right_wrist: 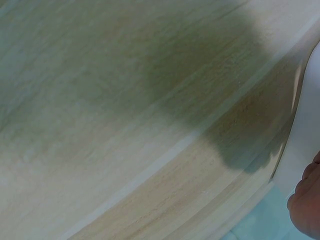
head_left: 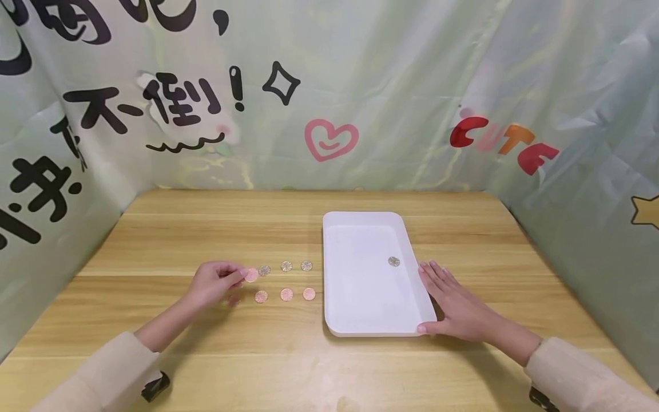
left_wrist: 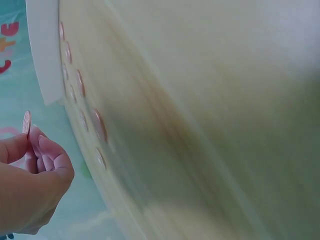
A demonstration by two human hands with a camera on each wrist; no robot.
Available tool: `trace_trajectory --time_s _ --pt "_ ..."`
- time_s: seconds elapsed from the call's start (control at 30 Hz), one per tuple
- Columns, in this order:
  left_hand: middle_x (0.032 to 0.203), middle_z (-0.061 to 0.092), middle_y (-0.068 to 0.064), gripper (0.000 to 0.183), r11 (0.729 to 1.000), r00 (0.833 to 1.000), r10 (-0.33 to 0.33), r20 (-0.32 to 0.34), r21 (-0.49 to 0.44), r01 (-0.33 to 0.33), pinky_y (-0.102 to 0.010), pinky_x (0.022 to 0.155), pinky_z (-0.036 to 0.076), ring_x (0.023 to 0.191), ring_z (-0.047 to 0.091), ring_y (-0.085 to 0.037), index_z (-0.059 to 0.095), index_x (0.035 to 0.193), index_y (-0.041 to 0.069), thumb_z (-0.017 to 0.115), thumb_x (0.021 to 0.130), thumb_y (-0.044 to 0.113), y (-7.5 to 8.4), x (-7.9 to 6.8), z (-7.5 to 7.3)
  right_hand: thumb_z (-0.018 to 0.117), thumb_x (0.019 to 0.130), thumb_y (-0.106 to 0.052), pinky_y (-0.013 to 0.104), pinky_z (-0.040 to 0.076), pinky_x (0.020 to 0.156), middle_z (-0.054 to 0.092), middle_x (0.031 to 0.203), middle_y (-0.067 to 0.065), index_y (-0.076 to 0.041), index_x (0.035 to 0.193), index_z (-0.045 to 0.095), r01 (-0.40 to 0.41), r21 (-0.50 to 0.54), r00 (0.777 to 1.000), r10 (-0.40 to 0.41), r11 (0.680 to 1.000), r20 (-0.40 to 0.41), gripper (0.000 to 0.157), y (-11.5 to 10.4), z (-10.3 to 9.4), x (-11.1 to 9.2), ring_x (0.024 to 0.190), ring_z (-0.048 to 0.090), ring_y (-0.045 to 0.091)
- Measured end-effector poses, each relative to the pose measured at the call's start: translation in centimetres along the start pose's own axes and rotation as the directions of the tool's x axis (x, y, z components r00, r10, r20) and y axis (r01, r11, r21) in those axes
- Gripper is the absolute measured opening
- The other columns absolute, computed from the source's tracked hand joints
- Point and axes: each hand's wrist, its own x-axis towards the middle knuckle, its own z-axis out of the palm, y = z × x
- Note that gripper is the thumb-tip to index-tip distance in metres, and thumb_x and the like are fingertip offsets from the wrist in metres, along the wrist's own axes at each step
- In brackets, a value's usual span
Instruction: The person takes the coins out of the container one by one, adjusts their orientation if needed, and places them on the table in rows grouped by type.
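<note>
Raised over the left part of the table, my left hand (head_left: 215, 282) pinches a copper-coloured coin (head_left: 251, 275) between thumb and fingertips. The left wrist view shows this coin (left_wrist: 27, 123) on edge, above the tabletop. Close by lie two rows of coins: silver-coloured ones such as a silver coin (head_left: 286, 266) at the back, and several copper coins (head_left: 286, 294) nearer me. My left hand partly covers the leftmost ones. To their right stands a white tray (head_left: 360, 309) with one silver coin (head_left: 393, 261) inside. My right hand (head_left: 458, 306) rests along its right rim, fingers extended, thumb at the near corner.
A wooden table (head_left: 257, 366) carries everything. Printed cloth (head_left: 401, 154) with lettering and a pink heart (head_left: 332, 140) hangs along the back and both sides of the table.
</note>
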Motion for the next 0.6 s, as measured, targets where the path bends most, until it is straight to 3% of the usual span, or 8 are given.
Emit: trace_trajectory --time_s 0.23,0.4,0.6 --pt "0.072 0.064 -0.002 0.022 0.996 0.999 -0.013 0.044 0.09 0.009 -0.019 0.057 0.048 0.065 0.054 -0.006 0.064 0.092 -0.01 0.057 0.091 0.011 -2.2 -0.3 -2.1 0.062 0.076 -0.061 0.008 -0.017 0.105 0.024 0.147 0.03 0.01 0.141 0.023 -0.005 0.005 1.0 0.005 1.0 -0.007 0.104 0.0 0.0 -0.1 0.14 0.016 0.039" --pt "0.07 0.062 0.001 0.021 0.991 0.987 -0.102 0.121 0.1 0.09 -0.018 0.058 0.051 0.065 0.056 -0.005 0.062 0.088 -0.013 0.057 0.09 0.006 -3.8 -0.4 -3.7 0.061 0.076 -0.061 0.008 -0.017 0.104 0.024 0.147 0.03 0.01 0.142 0.022 -0.001 0.009 1.0 0.001 1.0 -0.006 0.104 0.0 0.0 -0.2 0.141 0.015 0.038" --pt "0.069 0.062 0.001 0.016 0.973 0.976 -0.173 0.134 0.18 0.148 -0.017 0.056 0.05 0.063 0.055 -0.006 0.063 0.083 -0.01 0.057 0.088 0.004 -4.2 -0.7 -4.7 0.057 0.077 -0.065 0.008 -0.017 0.104 0.026 0.146 0.031 0.01 0.142 0.022 0.024 -0.003 0.999 -0.024 1.0 -0.021 0.105 0.2 0.0 -0.2 0.141 0.016 0.037"
